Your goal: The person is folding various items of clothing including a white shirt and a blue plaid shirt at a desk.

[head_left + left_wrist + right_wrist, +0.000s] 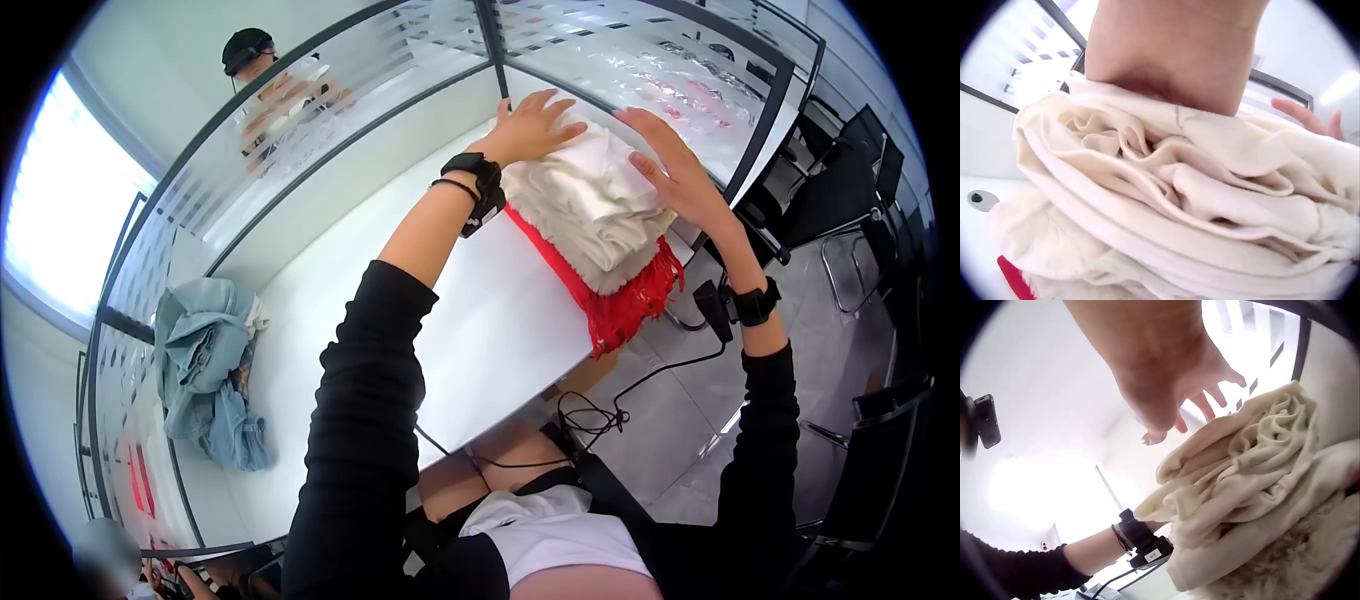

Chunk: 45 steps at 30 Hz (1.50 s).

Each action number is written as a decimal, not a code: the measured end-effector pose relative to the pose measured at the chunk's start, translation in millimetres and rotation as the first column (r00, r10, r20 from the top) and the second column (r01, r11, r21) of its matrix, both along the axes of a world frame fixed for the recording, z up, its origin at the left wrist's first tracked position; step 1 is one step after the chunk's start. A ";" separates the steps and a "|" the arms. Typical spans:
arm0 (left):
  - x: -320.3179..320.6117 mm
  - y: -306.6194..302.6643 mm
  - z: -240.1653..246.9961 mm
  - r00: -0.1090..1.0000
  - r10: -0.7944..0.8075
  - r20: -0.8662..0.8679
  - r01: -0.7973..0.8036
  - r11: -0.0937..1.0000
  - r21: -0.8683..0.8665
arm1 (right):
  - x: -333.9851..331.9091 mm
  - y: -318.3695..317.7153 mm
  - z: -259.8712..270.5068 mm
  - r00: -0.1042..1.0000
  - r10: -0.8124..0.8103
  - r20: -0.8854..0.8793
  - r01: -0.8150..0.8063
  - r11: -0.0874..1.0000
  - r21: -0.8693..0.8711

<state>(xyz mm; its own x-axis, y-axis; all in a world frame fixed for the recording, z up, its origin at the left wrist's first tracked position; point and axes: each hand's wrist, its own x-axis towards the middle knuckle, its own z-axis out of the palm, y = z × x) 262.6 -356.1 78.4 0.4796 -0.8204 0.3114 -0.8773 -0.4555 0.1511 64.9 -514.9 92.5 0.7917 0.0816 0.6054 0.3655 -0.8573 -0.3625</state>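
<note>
A stack of folded cloth lies at the far right of the white table. On top is a folded cream garment [605,185], its layered, wavy folds showing in both wrist views. A fuzzy off-white piece [1291,556] lies under it, and a red fringed cloth [622,312] is at the bottom. My left hand [530,130] rests on the far left part of the cream garment, fingers spread. My right hand [682,178] hovers by the stack's right side, fingers extended and holding nothing. In the right wrist view there is a gap between its palm and the folds.
Crumpled light-blue denim [210,350] lies at the table's left end. Clear panels in dark frames [495,45] border the table. Black chairs [835,200] stand on the right, and a black cable [590,420] hangs by the front edge. Another person [270,95] is behind the panel.
</note>
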 end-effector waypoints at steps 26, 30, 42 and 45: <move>-62.6 192.5 35.2 0.994 0.091 -0.059 -0.102 0.968 -0.227 | -14.1 59.8 35.6 0.988 0.153 -0.006 -0.153 0.985 -0.075; -88.0 251.4 37.7 0.973 0.167 -0.160 -0.210 0.929 -0.305 | -22.7 107.6 44.6 0.966 0.259 -0.002 -0.259 0.962 -0.088; -115.3 513.0 -21.4 0.607 0.788 -0.104 -0.695 0.462 -0.550 | 4.1 247.7 16.0 0.714 0.634 -0.296 -0.615 0.771 0.165; -143.4 565.9 -21.7 0.352 0.935 0.044 -0.767 0.316 -0.559 | 13.9 276.9 9.7 0.660 0.645 -0.387 -0.631 0.754 0.181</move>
<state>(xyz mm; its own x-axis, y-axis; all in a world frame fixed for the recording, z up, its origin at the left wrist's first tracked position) 119.2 209.8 56.7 0.6312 0.2402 0.7375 -0.0408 -0.9392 0.3408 78.8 -238.0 102.2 0.7181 0.6472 0.2559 0.6338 -0.4563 -0.6246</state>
